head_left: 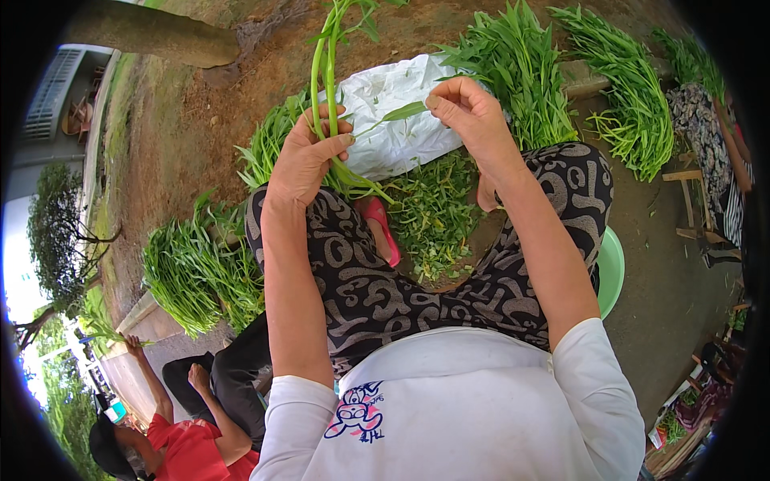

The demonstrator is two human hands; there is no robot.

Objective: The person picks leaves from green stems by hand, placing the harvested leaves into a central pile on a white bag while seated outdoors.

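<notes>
My left hand [303, 160] is closed around a few long green stems of water spinach [330, 72], which stand up past the upper edge of the view and trail below the fist. To the right, my right hand [478, 120] pinches the tip of a narrow green leaf [405, 111] between thumb and fingers. That leaf stretches toward the left hand; whether it is still joined to a stem I cannot make out. Beneath both hands lies a crumpled white plastic sheet or sack [385, 148]. A heap of loose plucked leaves [437, 220] covers the ground between my legs.
Bundles of greens lie at the left [196, 268], behind the sack [521, 72] and at the far right [630, 96]. A pale green basin [611, 272] stands by my right leg. Someone in a red shirt [188, 449] sits at lower left, holding greens. Another person [722, 144] is at the right edge.
</notes>
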